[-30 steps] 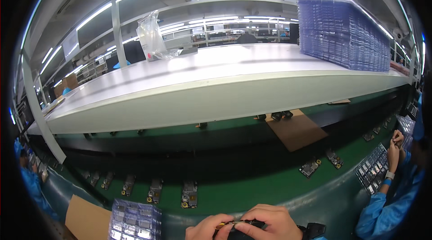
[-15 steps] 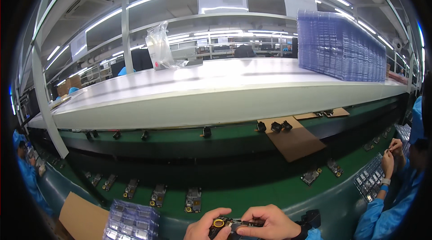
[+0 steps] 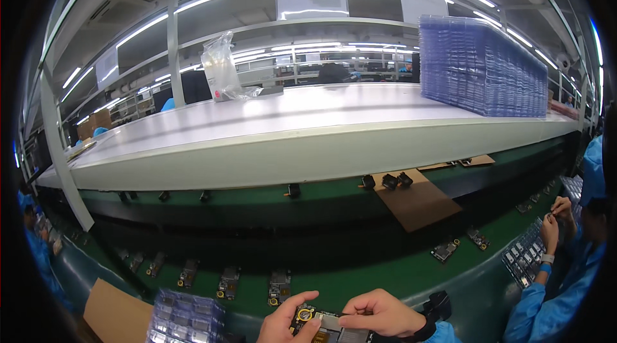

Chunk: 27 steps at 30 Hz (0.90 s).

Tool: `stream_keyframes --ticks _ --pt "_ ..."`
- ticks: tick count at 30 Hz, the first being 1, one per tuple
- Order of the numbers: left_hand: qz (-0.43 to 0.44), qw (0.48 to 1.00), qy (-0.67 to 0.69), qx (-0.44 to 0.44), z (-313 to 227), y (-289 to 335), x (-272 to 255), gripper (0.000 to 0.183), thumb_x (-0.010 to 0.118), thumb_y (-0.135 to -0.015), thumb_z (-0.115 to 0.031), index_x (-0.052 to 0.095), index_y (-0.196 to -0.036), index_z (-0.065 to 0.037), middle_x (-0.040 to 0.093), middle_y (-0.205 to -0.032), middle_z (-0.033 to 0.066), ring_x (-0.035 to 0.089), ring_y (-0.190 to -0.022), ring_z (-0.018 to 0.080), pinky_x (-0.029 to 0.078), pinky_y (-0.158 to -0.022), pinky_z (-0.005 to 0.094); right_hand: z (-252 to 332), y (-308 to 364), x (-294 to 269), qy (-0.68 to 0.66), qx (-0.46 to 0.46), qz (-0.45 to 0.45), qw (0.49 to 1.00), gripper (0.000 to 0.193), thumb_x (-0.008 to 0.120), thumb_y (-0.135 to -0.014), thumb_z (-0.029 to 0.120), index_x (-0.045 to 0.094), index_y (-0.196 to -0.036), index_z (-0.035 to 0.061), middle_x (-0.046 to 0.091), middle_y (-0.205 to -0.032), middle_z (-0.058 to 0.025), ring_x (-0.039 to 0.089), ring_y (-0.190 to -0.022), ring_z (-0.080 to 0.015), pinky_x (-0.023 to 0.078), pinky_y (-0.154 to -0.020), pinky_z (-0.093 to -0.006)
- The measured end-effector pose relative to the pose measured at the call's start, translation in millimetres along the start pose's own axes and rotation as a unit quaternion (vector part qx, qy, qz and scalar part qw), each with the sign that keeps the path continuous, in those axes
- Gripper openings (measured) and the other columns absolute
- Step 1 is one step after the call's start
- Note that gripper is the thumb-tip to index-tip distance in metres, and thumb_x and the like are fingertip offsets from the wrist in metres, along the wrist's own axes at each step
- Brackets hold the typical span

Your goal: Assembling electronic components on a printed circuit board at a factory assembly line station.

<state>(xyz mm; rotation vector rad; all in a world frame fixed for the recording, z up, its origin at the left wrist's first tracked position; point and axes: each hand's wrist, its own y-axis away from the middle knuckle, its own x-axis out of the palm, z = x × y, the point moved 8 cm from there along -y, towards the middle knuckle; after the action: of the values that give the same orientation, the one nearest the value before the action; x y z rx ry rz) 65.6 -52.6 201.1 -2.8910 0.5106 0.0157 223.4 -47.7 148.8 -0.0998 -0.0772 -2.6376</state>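
Observation:
At the lower edge, my left hand (image 3: 288, 322) grips a dark circuit board (image 3: 317, 336) with a yellow ring at its left end, the thumb lying across its face. A silvery rectangular part (image 3: 330, 322) shows along the board's upper side. My right hand (image 3: 384, 315) comes in from the right, its thumb and fingers pinched together by the right end of that part. Whatever sits between those fingertips is too small to make out. The board's lower portion is cut off by the picture's edge.
Similar circuit boards (image 3: 228, 283) lie along the green belt (image 3: 360, 272). Clear plastic trays (image 3: 184, 318) and cardboard (image 3: 117, 311) stand at lower left. Small black parts (image 3: 389, 181) rest on a brown cardboard sheet (image 3: 421, 205). At right, a blue-sleeved person (image 3: 546, 298) works over a tray (image 3: 524, 253).
The board has tilted, showing more of its face. My right thumb has drawn back from across the board into a pinch with the fingers. Boards on the belt have shifted slightly rightward.

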Motion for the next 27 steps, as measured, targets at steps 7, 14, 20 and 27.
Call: stream_keyframes --ticks 7,14,20,27 --pt "0.144 0.988 -0.008 -0.057 63 -29 -18 0.048 0.061 -0.089 0.006 0.052 -0.135 -0.003 0.059 -0.098 0.0011 0.056 -0.087 0.0090 0.048 -0.076 0.0232 -53 -40 15 0.078 0.032 0.117 0.990 0.027 0.062 -0.100 0.023 0.066 -0.081 0.0034 0.052 -0.061 0.0062 0.045 -0.057 -0.0012 0.035 -0.052 -0.0208" --pt "-0.085 0.966 -0.229 -0.089 191 -69 -90 0.030 0.070 -0.089 -0.011 0.063 -0.116 -0.001 0.070 -0.078 0.0065 0.071 -0.085 0.0158 0.056 -0.066 0.0304 -162 -85 -28 -0.094 0.089 -0.062 0.990 0.023 0.069 -0.095 0.022 0.065 -0.080 0.0039 0.058 -0.061 0.0005 0.052 -0.048 -0.0073 0.039 -0.046 -0.0213" --pt "-0.340 0.810 -0.474 0.054 172 -46 -123 0.021 0.068 -0.082 -0.007 0.065 -0.102 -0.004 0.066 -0.099 0.0142 0.059 -0.102 0.0341 0.048 -0.090 0.0443 -162 -75 -91 -0.276 -0.018 -0.347 0.896 0.017 0.063 -0.098 0.013 0.062 -0.096 -0.0030 0.067 -0.089 -0.0117 0.066 -0.073 -0.0165 0.062 -0.070 -0.0328" --pt "-0.371 0.780 -0.503 0.039 181 -45 -131 0.031 0.072 -0.074 -0.008 0.064 -0.104 -0.006 0.054 -0.119 0.0161 0.043 -0.124 0.0409 0.032 -0.106 0.0550 -178 -77 -111 -0.360 -0.008 -0.310 0.880 0.011 0.055 -0.098 0.001 0.056 -0.102 -0.0093 0.064 -0.106 -0.0249 0.068 -0.096 -0.0335 0.059 -0.091 -0.0441"
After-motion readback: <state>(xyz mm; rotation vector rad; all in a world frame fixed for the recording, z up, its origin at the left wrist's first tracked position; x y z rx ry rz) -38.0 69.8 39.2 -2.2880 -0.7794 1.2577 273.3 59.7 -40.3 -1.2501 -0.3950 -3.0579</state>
